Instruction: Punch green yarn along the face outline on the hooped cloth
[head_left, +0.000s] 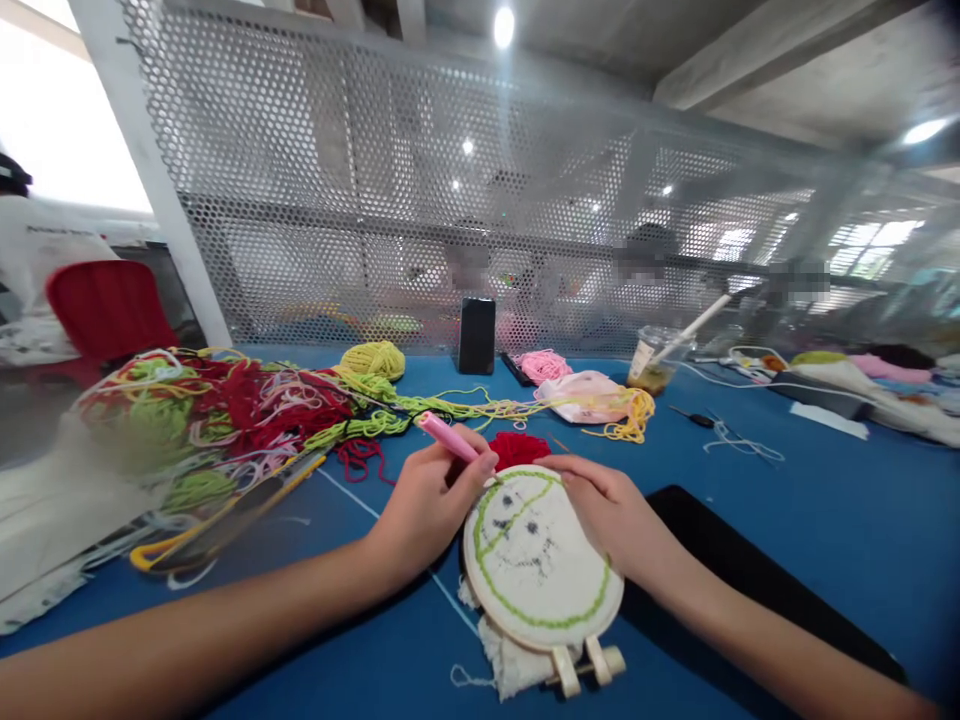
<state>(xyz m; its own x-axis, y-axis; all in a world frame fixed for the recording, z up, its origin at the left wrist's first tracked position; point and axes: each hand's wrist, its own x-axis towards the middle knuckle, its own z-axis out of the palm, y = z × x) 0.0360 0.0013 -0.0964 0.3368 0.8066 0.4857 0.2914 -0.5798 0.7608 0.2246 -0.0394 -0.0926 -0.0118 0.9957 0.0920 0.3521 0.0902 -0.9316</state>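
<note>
A round embroidery hoop (544, 560) with white cloth stands out on the blue table, its screw end toward me. Green yarn runs round the cloth's edge and slants across its upper left, with dark marks in the middle. My left hand (431, 500) is closed around a pink punch tool (448, 437), whose tip is at the hoop's upper left edge. On the hoop's upper right side rests my right hand (607, 510), fingers together at the rim, gripping the hoop. Red yarn (517, 450) lies just behind the hoop.
Tangled yarn (247, 400) and yellow-handled scissors (247, 510) lie left. A phone (477, 335) stands at the back, near a yellow yarn ball (373, 360) and a plastic cup (652, 362). A black flat object (750, 570) lies right.
</note>
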